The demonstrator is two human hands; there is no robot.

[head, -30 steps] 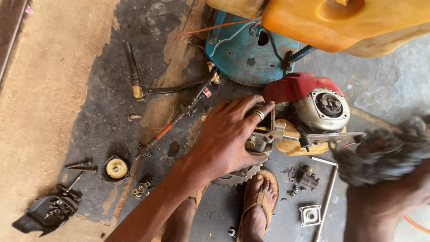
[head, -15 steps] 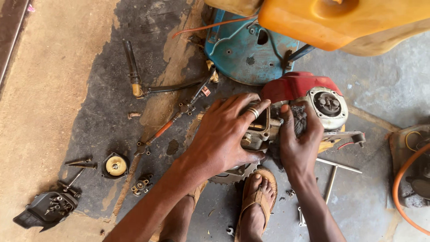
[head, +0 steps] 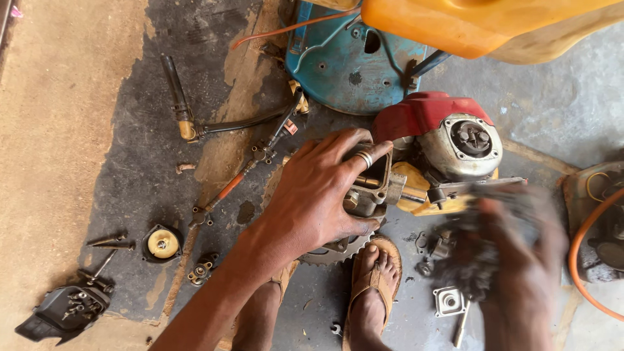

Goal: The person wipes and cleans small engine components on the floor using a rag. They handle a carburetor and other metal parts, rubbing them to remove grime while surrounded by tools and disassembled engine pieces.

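Note:
My left hand (head: 312, 201), with a ring on one finger, clamps down on a grimy metal engine part (head: 372, 188). That part belongs to a small engine with a red cover (head: 422, 114), a silver round housing (head: 469, 143) and a yellow body (head: 416, 198) on the ground. My right hand (head: 526, 273) is blurred at the lower right, just off the engine. It seems closed on a dark fuzzy rag (head: 471, 250). A toothed sprocket (head: 333, 250) shows under my left wrist. My sandalled foot (head: 374, 286) rests beside it.
A blue round plate (head: 344, 65) and a yellow jerrycan (head: 481, 23) lie behind the engine. An orange-handled screwdriver (head: 229, 188), a black rod tool (head: 179, 97), a yellow-centred cap (head: 162, 244), loose bolts and a black cover (head: 62, 312) lie to the left. A square metal plate (head: 450, 301) and an orange hose (head: 585, 253) lie to the right.
My right hand was resting on the engine half a second ago; it has pulled back to the lower right with the dark rag. My left hand has kept its grip.

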